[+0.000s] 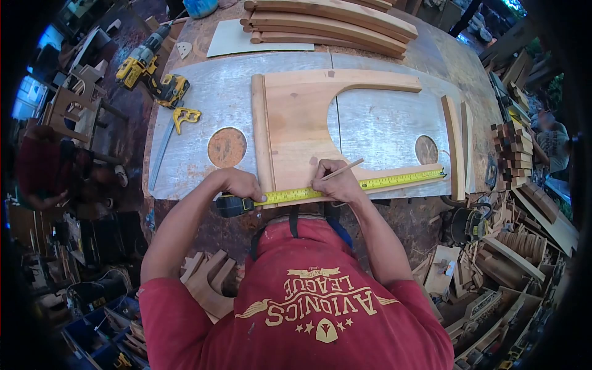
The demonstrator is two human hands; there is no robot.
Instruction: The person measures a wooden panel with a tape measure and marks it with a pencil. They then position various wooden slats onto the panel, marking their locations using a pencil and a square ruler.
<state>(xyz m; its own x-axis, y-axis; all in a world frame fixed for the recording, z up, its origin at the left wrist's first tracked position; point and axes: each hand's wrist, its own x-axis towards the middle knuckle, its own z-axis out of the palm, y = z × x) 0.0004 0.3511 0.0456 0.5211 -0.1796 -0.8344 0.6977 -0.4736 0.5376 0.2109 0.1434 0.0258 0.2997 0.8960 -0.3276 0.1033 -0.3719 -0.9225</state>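
Observation:
A yellow tape measure lies with its blade (394, 180) pulled out along the near edge of a wooden panel (296, 123), which has a wide curved cutout on its right side. The black tape case (232, 205) hangs at the panel's left corner. My left hand (242, 183) is closed on the tape beside the case, against the panel's rounded left rail (260, 123). With my right hand (336, 182) I grip a pencil (345, 169), its shaft pointing up to the right. That hand rests on the tape and panel, and the pencil's lower end is hidden by my fingers.
A cordless drill (145, 65) and a hand saw (169, 142) lie on the left of the worktable (185, 92). Curved wooden pieces (333, 24) are stacked at the back. Two wooden strips (455, 148) lie at right. People are at both sides; wood scraps (493, 271) crowd the lower right.

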